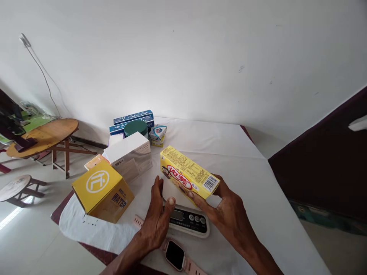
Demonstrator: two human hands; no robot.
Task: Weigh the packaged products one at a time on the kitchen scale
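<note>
A yellow snack box (183, 173) with a red-ringed logo and a barcode end is gripped at its near right end by my right hand (229, 210). It is tilted above a kitchen scale (186, 225), hiding part of the scale's plate. My left hand (156, 221) is at the scale's left side, thumb and fingers apart, holding nothing. The scale's display and round buttons face me. In front of the scale lies a smartwatch (174, 254) with a pink strap, partly covered by my left wrist.
Left on the white-clothed table (237, 152) stand a yellow carton (97, 183), a white box (129, 152), a green-lidded container (135, 128), blue long boxes (133, 116) and small packets (157, 132). A wall rises behind. A wooden table (57, 130) and stool (17, 187) stand farther left.
</note>
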